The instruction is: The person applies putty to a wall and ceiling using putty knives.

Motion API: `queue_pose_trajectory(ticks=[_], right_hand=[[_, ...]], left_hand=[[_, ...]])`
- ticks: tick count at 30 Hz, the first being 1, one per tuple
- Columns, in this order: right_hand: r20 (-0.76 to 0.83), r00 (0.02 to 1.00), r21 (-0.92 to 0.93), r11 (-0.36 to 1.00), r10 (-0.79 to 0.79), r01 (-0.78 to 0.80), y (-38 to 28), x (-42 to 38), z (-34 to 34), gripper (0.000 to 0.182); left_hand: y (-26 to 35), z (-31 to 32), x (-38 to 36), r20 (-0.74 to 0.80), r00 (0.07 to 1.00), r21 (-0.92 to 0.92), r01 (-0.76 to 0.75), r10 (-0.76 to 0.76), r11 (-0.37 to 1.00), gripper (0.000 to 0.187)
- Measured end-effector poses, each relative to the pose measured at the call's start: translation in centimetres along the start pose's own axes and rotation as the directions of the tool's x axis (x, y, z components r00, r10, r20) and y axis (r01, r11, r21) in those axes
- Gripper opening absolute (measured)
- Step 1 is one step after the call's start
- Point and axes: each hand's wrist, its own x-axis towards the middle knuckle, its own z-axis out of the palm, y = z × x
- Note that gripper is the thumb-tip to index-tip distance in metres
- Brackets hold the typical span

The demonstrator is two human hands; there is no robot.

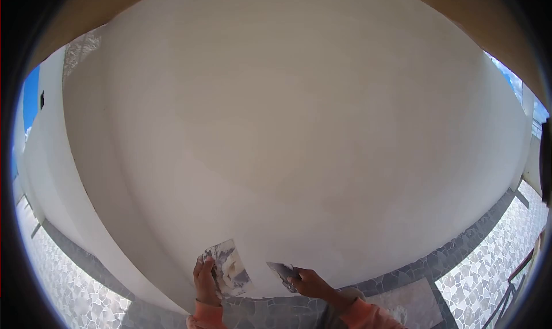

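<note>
My left hand (206, 280) is closed on a flat, rectangular plastering trowel (233, 270), its face smeared with grey and whitish putty. The hand grips it along the left side, with the handle hidden. To the right, my right hand (312, 284) is wrapped around a putty knife (280, 271), its dark blade pointing up and left toward the trowel. A gap separates the two tools. Behind and above both hands rises a broad, pale plastered wall (322, 127), smooth, with a faintly darker patch across its middle.
Grey stone-patterned paving (276, 313) runs along the wall's foot. A pale board or sheet (411, 306) lies on it at lower right. On the left, a wall edge (109, 228) projects. A dark metal frame (509, 297) stands at far right.
</note>
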Motion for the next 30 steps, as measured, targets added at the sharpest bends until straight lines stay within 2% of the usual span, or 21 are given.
queue_pose_trajectory(ticks=[8,10,13,17,20,23,26,28,30], right_hand=[[0.003,1.000,0.065,0.998,0.016,-0.016,-2.5,0.6,0.1,0.030],[-0.039,0.999,0.107,0.994,0.009,-0.005,-3.8,0.6,0.4,0.027],[-0.036,0.999,0.114,0.993,0.037,-0.033,-5.0,0.9,0.8,0.032],[-0.049,0.998,0.140,0.989,0.045,-0.038,-6.0,1.3,-1.1,0.031],[-0.087,0.996,0.129,0.992,0.021,-0.010,-5.7,2.5,-1.4,0.029],[-0.116,0.993,0.170,0.985,0.037,-0.017,-7.0,2.3,-1.4,0.028],[-0.112,0.993,0.203,0.979,0.048,-0.024,-7.7,3.2,-0.9,0.027],[-0.072,0.995,0.199,0.978,0.076,-0.061,-8.5,3.6,-1.9,0.026],[-0.104,0.994,0.177,0.984,0.025,-0.007,-7.2,4.4,-1.5,0.026]], left_hand=[[0.6,-0.3,0.6,0.061,0.995,0.012,0.080,-0.081,0.997,0.013],[1.7,0.1,0.3,0.070,0.991,0.058,0.109,-0.113,0.992,0.012],[2.5,-0.2,0.7,0.103,0.982,0.133,0.146,-0.160,0.980,0.012],[2.9,0.6,1.6,0.156,0.969,0.208,0.159,-0.193,0.965,0.012],[0.7,-2.8,4.8,0.173,0.968,0.312,0.123,-0.184,0.942,0.015],[0.7,-4.9,5.3,0.122,0.961,0.425,0.174,-0.247,0.888,0.018],[1.6,-5.0,5.3,0.076,0.940,0.434,0.270,-0.333,0.859,0.020],[1.6,-4.6,5.4,0.101,0.935,0.411,0.272,-0.340,0.870,0.022],[1.4,-3.7,5.2,0.122,0.932,0.371,0.275,-0.340,0.887,0.024]])
